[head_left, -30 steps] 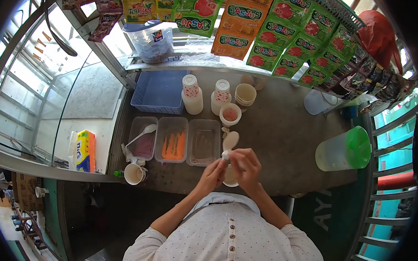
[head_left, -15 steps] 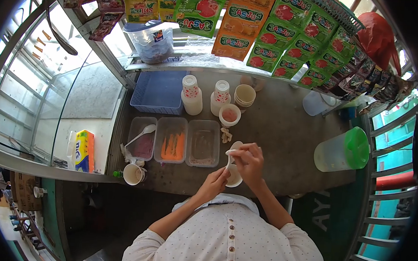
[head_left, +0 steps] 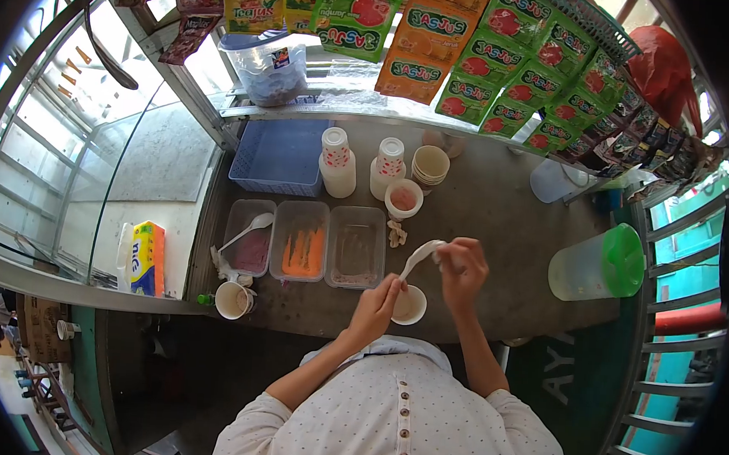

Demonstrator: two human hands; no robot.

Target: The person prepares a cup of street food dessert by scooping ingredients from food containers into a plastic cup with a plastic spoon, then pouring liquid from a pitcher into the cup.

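My left hand (head_left: pixel 374 305) is closed around the lower end of a white spoon (head_left: pixel 415 258), which slants up to the right. Close by its upper end is my right hand (head_left: pixel 463 270), fingers curled together with a bit of white at the fingertips; I cannot tell what they pinch. A white paper cup (head_left: pixel 410 305) stands on the counter just right of my left hand, its mouth facing up. Beyond the hands, a crumpled beige scrap (head_left: pixel 396 234) lies below a cup with pinkish contents (head_left: pixel 403 198).
Left of the hands sit tubs of brownish (head_left: pixel 356 248), orange (head_left: pixel 299 241) and purple powder (head_left: pixel 249 236), the last with a spoon. Behind are a blue basket (head_left: pixel 276 161) and stacked cups (head_left: pixel 337 164). A green-lidded jug (head_left: pixel 597 263) stands right. Drink sachets (head_left: pixel 419 42) hang overhead.
My right hand has moved right, away from my left hand. The spoon now leans further right, and more of the cup beneath shows.
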